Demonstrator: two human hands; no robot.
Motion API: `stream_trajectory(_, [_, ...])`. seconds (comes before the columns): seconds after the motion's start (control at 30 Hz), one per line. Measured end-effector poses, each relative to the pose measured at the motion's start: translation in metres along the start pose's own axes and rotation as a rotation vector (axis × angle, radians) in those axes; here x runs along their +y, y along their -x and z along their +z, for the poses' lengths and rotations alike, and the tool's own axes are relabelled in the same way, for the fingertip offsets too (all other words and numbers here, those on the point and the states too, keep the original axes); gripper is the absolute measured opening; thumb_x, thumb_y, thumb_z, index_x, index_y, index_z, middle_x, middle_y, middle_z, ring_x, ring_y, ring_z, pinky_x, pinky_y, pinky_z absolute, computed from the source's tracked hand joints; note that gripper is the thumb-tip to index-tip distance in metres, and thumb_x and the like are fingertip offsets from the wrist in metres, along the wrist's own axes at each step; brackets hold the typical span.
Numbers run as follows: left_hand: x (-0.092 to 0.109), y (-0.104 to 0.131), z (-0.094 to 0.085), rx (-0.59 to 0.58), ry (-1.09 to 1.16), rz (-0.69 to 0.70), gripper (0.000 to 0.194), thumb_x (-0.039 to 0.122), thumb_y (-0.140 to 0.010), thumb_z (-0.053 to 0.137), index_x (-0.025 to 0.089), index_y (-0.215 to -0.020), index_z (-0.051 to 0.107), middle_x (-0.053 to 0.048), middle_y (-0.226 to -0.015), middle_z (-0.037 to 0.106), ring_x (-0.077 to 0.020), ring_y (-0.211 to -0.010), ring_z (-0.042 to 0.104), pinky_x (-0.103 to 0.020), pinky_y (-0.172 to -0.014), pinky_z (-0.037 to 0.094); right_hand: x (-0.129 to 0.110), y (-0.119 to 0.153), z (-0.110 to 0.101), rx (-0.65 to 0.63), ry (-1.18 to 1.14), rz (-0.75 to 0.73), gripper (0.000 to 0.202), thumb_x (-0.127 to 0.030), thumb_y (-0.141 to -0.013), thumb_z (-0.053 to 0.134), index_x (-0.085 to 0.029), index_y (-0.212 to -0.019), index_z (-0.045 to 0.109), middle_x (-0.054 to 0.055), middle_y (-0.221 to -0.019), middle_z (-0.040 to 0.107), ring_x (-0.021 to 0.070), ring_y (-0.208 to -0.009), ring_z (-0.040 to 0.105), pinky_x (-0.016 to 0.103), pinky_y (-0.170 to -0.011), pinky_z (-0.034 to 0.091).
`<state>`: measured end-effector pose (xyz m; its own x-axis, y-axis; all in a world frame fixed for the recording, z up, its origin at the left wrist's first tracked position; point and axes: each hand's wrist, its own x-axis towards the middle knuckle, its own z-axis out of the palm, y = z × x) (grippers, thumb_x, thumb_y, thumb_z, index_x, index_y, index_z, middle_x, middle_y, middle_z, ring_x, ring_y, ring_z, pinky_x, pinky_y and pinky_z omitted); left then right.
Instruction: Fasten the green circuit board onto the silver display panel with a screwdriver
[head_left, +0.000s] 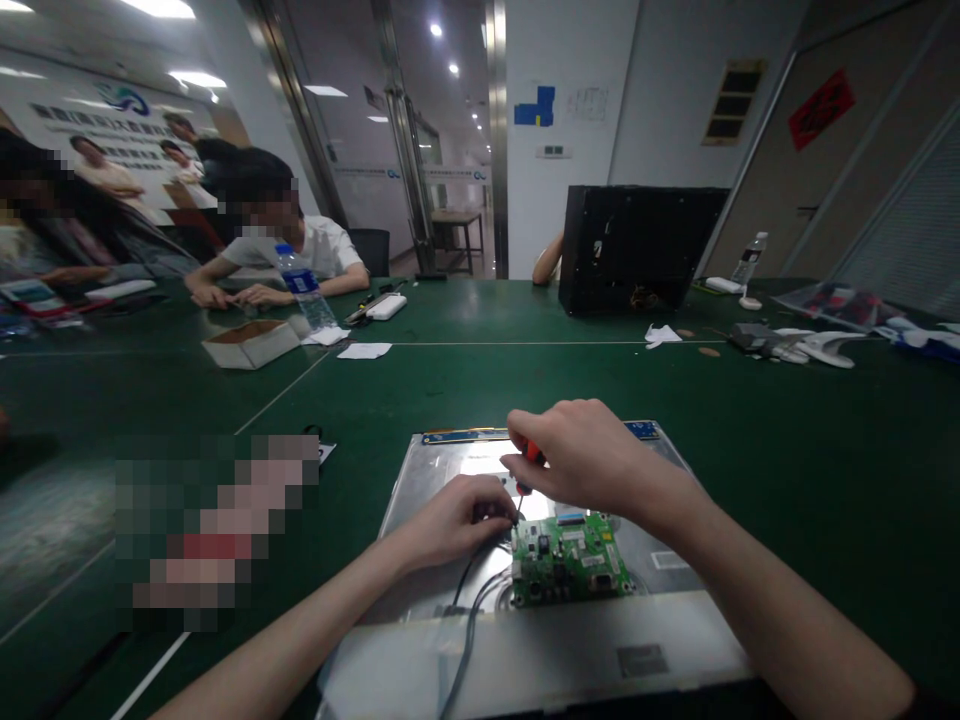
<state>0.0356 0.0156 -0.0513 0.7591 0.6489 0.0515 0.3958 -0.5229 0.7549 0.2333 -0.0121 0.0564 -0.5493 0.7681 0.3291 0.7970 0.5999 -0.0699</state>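
the green board point(566, 560) is already lying flat on the big silver panel point(442, 475), which rests on the green bench point(480, 385). so that bit looks done. the work seems to be part way, at the board's far left corner. the right hand point(581, 455) is closed around a red screwdriver point(535, 452), and its thin tip points down at that corner. the left hand point(461, 515) has its fingers pinched close by the tip, but i can't tell if they hold anything.

i can't see if that corner is fixed down or loose, or how many screws are in the other corners, so i can't say how much is left. gray wires point(470, 635) run over the panel beside the board, and i can't tell if they are plugged in. a big black case point(637, 240) stands open across the bench.
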Motion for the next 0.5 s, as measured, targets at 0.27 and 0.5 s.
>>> stream_trajectory(0.27, [0.0015,0.0041,0.0037,0.055,-0.087,0.112,0.013,0.01,-0.086,0.055,0.017,-0.091,0.065,-0.004,-0.091,0.065,-0.0174,-0.078,0.058,-0.027,-0.069,0.045,-0.0008,0.0015,-0.0102,-0.099,-0.081,-0.057,0.025,-0.044,-0.087,0.057,-0.019,-0.088,0.056,0.002,-0.074,0.064,0.0128,-0.059,0.049,0.027,-0.051,0.022])
stream_trajectory(0.5, [0.0011,0.0049,0.0039,0.06,-0.155,0.124,0.011,0.011,-0.086,0.054,0.017,-0.09,0.063,-0.004,-0.087,0.064,-0.019,-0.078,0.058,-0.029,-0.07,0.045,-0.0019,0.0006,-0.0099,-0.111,-0.015,-0.038,0.016,-0.036,-0.088,0.054,-0.02,-0.088,0.058,0.001,-0.067,0.062,0.0127,-0.056,0.047,0.028,-0.05,0.018])
